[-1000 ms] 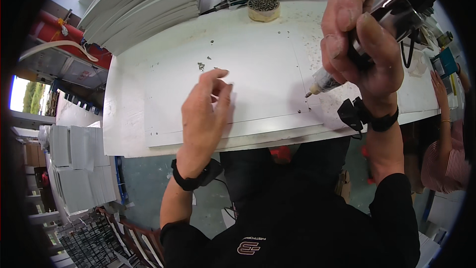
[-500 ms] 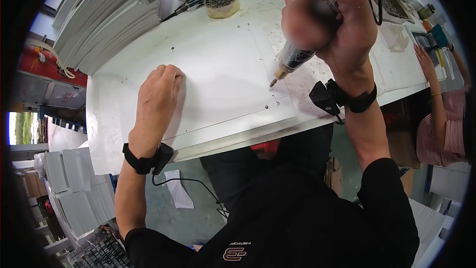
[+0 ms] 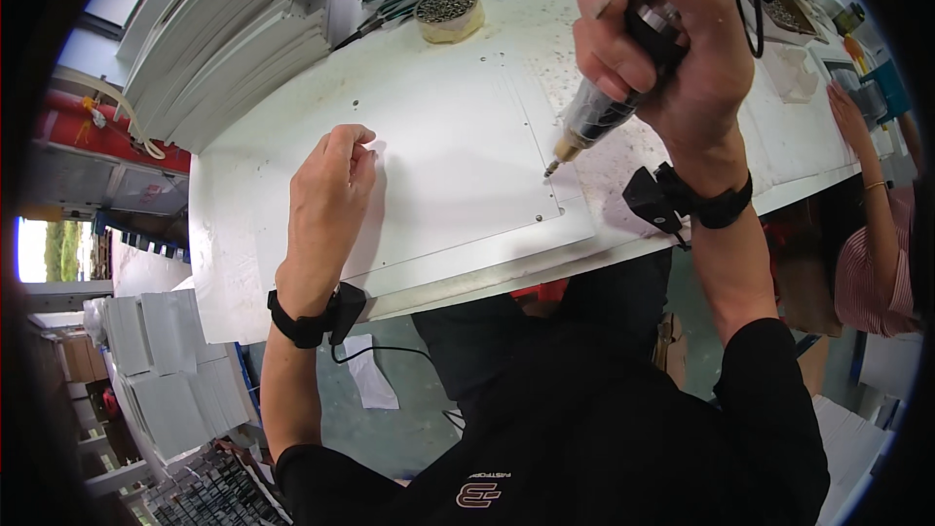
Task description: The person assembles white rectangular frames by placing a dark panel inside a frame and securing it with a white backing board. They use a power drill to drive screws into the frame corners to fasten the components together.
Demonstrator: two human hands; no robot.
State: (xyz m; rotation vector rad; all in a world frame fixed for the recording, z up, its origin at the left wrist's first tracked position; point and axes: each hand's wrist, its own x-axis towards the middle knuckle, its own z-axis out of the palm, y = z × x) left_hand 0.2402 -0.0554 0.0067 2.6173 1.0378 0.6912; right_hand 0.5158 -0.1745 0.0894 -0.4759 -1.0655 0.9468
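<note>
A flat white panel [image 3: 448, 166] with small holes along its edges lies on the worktable. My right hand [image 3: 696, 68] is wrapped round a power screwdriver [image 3: 592, 115], tilted down to the left. Its bit tip is at the panel's right edge, by the line of small holes; whether it touches a screw is too small to tell. My left hand [image 3: 326, 190] rests over the left part of the panel, fingers curled and thumb against the index finger. What it pinches, if anything, is hidden. Each wrist wears a black strap with a small box.
A round tub of small screws [image 3: 448, 12] stands at the table's back. Stacked white sheet parts [image 3: 243, 49] rise at the back left. Another box of small metal parts [image 3: 784, 19] is at the back right. A co-worker's hand [image 3: 850, 122] rests at the far right of the table.
The view has shifted slightly, moving the scene to the right. My left fingers have lifted a little and changed their curl. The screwdriver's tip stays near the panel's right edge.
</note>
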